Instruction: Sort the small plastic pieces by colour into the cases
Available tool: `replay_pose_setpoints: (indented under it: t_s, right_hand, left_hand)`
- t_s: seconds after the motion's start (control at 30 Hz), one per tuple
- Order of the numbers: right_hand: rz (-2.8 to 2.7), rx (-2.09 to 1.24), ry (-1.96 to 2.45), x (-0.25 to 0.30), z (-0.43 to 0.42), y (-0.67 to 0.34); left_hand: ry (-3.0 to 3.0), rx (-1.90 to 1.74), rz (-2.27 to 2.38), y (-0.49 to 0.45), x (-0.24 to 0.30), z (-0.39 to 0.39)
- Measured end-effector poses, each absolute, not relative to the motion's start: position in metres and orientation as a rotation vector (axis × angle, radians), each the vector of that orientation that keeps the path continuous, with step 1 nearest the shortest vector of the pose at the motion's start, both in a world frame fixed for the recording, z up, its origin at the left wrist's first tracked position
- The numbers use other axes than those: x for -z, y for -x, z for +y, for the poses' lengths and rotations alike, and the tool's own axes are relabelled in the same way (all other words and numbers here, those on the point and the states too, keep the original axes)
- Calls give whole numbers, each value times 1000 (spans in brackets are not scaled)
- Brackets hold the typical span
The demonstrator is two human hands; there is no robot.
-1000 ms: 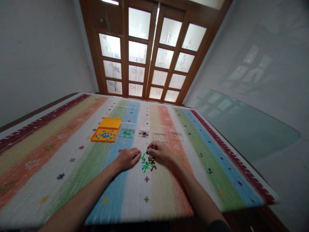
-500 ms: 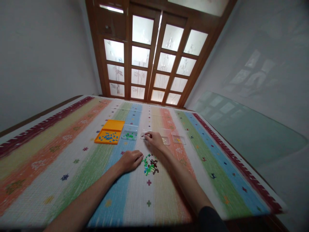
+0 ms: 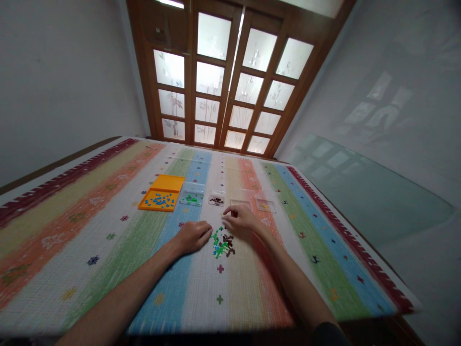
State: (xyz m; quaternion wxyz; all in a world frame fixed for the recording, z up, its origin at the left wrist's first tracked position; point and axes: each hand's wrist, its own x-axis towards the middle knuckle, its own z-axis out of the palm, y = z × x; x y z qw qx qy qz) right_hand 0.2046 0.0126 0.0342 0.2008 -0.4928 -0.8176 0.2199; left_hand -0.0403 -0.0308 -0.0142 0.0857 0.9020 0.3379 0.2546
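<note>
Beyond the pile, a row of open boxes runs from left to right across our striped cloth [image 3: 118, 274]. Leftmost is an orange box [image 3: 168, 182] with blue pieces [image 3: 160, 199] in its near half and its lid laid open away from us. Next come a clear box [image 3: 191, 205] with green pieces, a smaller clear box with dark brown pieces [image 3: 216, 200], another clear box [image 3: 234, 202] whose near side is covered by our right hand [image 3: 241, 217], and a clear box at the right end with a few yellow pieces [image 3: 265, 205]. Farther off stands a wooden door [image 3: 223, 72] with glass panes.

The pile of small pieces [image 3: 224, 244] lies between us and the row, mostly green on the left and brown on the right, with a little blue low on the left. Its long axis runs away from us; the single pieces point every which way.

Our left hand [image 3: 195, 236] rests with fingers loosely bent, their tips just beside the pile's left edge. Our right hand is over its far side, thumb and forefinger narrowly apart; we cannot tell whether either hand holds a piece.
</note>
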Motion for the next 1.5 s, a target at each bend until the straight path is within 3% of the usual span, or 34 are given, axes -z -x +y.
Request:
replay_pose_setpoints:
  t_s: [0.47, 0.93, 1.27, 1.5]
  right_hand:
    - [-2329, -813, 1406, -30, -18, -208]
    - [-2225, -583, 1382, -36, 10, -197]
    - [-2078, -278, 1692, -39, 47, -175]
    - [-2173, -292, 1652, -44, 44, -186]
  left_hand:
    - [-2644, -764, 1017, 41, 12, -32]
    - [-2700, -747, 1017, 40, 11, -32]
    - [-2695, -739, 1018, 40, 11, -31]
    - [-2691, -733, 1017, 40, 12, -31]
